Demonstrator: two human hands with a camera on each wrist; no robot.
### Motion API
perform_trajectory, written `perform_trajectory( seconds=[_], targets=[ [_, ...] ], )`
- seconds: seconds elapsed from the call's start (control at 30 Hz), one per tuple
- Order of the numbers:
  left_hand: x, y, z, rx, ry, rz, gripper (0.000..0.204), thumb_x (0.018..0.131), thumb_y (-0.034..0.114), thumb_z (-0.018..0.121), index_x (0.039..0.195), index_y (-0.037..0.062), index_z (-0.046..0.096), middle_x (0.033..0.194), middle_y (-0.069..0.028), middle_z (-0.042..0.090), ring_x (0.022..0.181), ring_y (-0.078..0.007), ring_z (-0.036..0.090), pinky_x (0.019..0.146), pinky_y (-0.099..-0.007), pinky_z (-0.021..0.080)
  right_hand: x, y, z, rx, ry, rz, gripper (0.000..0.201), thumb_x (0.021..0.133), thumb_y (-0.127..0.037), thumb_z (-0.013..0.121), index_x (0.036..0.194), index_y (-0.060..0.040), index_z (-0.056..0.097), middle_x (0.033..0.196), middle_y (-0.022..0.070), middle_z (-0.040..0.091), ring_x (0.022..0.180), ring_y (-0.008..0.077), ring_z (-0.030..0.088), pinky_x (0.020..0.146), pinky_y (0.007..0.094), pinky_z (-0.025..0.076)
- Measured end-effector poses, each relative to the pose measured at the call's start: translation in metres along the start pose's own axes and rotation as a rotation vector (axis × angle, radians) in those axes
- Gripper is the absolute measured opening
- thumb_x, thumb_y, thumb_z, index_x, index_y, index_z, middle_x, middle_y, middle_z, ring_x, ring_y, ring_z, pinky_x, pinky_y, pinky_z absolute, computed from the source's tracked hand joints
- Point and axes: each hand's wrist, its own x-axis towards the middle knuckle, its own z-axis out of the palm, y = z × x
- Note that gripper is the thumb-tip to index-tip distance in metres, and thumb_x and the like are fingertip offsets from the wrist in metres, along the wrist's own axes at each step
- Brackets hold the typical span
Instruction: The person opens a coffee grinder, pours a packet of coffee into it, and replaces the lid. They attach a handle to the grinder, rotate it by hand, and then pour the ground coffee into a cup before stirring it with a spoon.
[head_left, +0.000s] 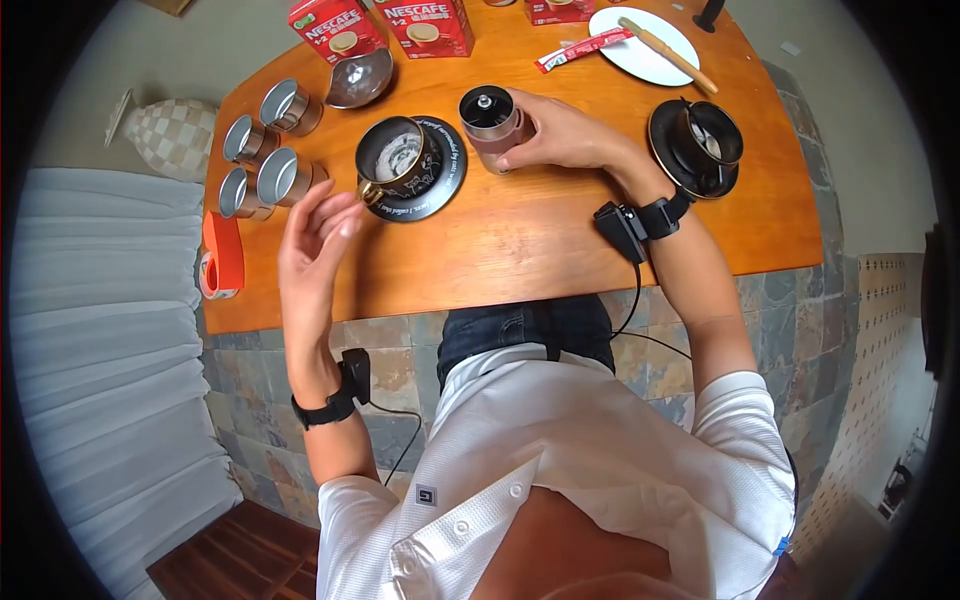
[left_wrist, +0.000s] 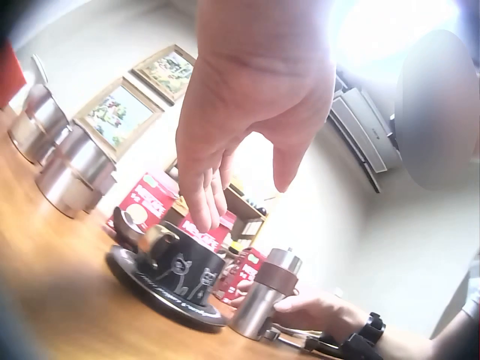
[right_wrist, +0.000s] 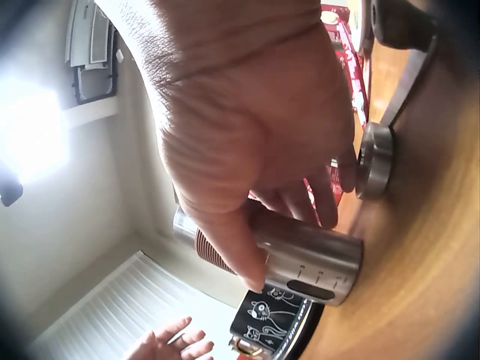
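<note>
My right hand [head_left: 565,135] grips a manual coffee grinder [head_left: 490,130] around its brown band. The grinder stands upright, its top uncovered and a bare metal shaft showing. In the right wrist view its crank handle [right_wrist: 375,161] lies on the table beside my fingers. Left of the grinder, a black cup [head_left: 395,155] with cat drawings and a gold handle sits on a lettered black saucer [head_left: 455,170]; something whitish shows inside. My left hand [head_left: 318,240] is raised near the gold handle, fingers loosely bent and holding nothing.
Several metal cups [head_left: 285,175] stand at the left, with an orange tape dispenser [head_left: 225,255] nearer the edge. A dark bowl [head_left: 360,80] and red Nescafe boxes [head_left: 430,25] are behind. Another black cup [head_left: 715,135] and a white plate [head_left: 650,65] are at the right.
</note>
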Motion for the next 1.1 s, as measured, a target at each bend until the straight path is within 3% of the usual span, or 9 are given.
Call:
perform_trajectory(
  seconds=[0.17, 0.3, 0.43, 0.47, 0.57, 0.6, 0.83, 0.9, 1.1],
  targets=[
    [-0.012, -0.005, -0.017, -0.093, 0.074, -0.009, 0.042, 0.099, 0.011, 0.061, 0.137, -0.0022, 0.051, 0.127, -0.0157, 0.062, 0.118, -0.0252, 0.063, 0.101, -0.0379, 0.051, 0.004, -0.001, 0.009, 0.078, 0.027, 0.004, 0.062, 0.076, -0.026, 0.083, 0.129, -0.0038, 0.058, 0.106, 0.0112, 0.07, 0.092, 0.0182, 0.067, 0.081, 0.0319, 0.052],
    [0.003, 0.034, -0.017, -0.082, 0.214, 0.243, 0.031, 0.097, 0.011, 0.064, 0.125, -0.0034, 0.062, 0.117, -0.0135, 0.068, 0.108, -0.021, 0.066, 0.094, -0.0344, 0.053, 0.008, -0.018, 0.008, 0.103, 0.142, 0.023, 0.057, 0.08, -0.024, 0.082, 0.128, -0.0039, 0.059, 0.106, 0.0085, 0.069, 0.086, 0.0115, 0.065, 0.073, 0.0279, 0.053],
    [0.023, 0.027, -0.017, 0.19, 0.218, 0.262, 0.032, 0.094, 0.018, 0.071, 0.117, -0.0028, 0.067, 0.113, -0.0121, 0.07, 0.098, -0.0202, 0.067, 0.088, -0.0328, 0.052, 0.013, -0.043, 0.004, -0.26, 0.17, -0.052, 0.053, 0.078, -0.023, 0.083, 0.123, -0.003, 0.063, 0.111, 0.011, 0.068, 0.097, 0.0215, 0.064, 0.086, 0.033, 0.05],
    [0.029, 0.018, -0.015, 0.336, 0.189, 0.241, 0.034, 0.092, 0.021, 0.073, 0.115, -0.0029, 0.068, 0.11, -0.0126, 0.071, 0.094, -0.0211, 0.067, 0.085, -0.0327, 0.052, 0.013, -0.052, 0.006, -0.285, 0.16, -0.037, 0.054, 0.075, -0.022, 0.083, 0.122, -0.003, 0.063, 0.113, 0.0145, 0.067, 0.105, 0.0298, 0.062, 0.093, 0.037, 0.049],
    [0.035, -0.003, -0.011, 0.498, 0.099, 0.195, 0.039, 0.089, 0.025, 0.074, 0.115, -0.004, 0.067, 0.105, -0.0167, 0.07, 0.089, -0.0254, 0.067, 0.081, -0.0349, 0.052, 0.016, -0.049, 0.01, -0.528, 0.149, -0.087, 0.06, 0.077, -0.025, 0.084, 0.129, -0.0047, 0.06, 0.116, 0.0116, 0.067, 0.102, 0.0243, 0.064, 0.087, 0.0349, 0.051],
    [0.039, -0.01, -0.014, 0.621, 0.062, 0.187, 0.039, 0.091, 0.026, 0.073, 0.117, -0.0022, 0.066, 0.106, -0.0148, 0.07, 0.087, -0.0197, 0.065, 0.078, -0.0338, 0.051, 0.018, -0.048, 0.011, -0.55, 0.128, -0.093, 0.059, 0.077, -0.024, 0.084, 0.127, -0.0046, 0.061, 0.114, 0.0145, 0.066, 0.099, 0.03, 0.064, 0.086, 0.0367, 0.051],
    [0.053, -0.024, -0.019, 0.735, -0.172, 0.035, 0.033, 0.093, 0.026, 0.069, 0.107, -0.0039, 0.068, 0.089, -0.0162, 0.071, 0.077, -0.0239, 0.065, 0.071, -0.0357, 0.051, 0.027, -0.067, 0.021, -0.744, 0.097, -0.073, 0.055, 0.076, -0.022, 0.081, 0.123, -0.0028, 0.063, 0.118, 0.0201, 0.066, 0.108, 0.0391, 0.059, 0.097, 0.0442, 0.047],
    [0.055, -0.031, -0.02, 0.711, -0.163, 0.129, 0.026, 0.091, 0.024, 0.067, 0.099, -0.0005, 0.07, 0.085, -0.0209, 0.07, 0.084, -0.0392, 0.066, 0.075, -0.0459, 0.051, 0.028, -0.072, 0.019, -0.802, 0.1, -0.124, 0.051, 0.076, -0.021, 0.08, 0.121, -0.0028, 0.063, 0.114, 0.0192, 0.067, 0.108, 0.0392, 0.059, 0.095, 0.0442, 0.048],
    [0.058, -0.035, -0.022, 0.813, -0.172, 0.241, 0.026, 0.095, 0.021, 0.065, 0.103, -0.0022, 0.07, 0.087, -0.0226, 0.069, 0.079, -0.038, 0.066, 0.072, -0.0434, 0.05, 0.036, -0.077, 0.018, -0.903, 0.056, -0.084, 0.046, 0.077, -0.019, 0.078, 0.118, -0.0032, 0.064, 0.109, 0.017, 0.069, 0.107, 0.0386, 0.06, 0.091, 0.0453, 0.049]
  ],
)
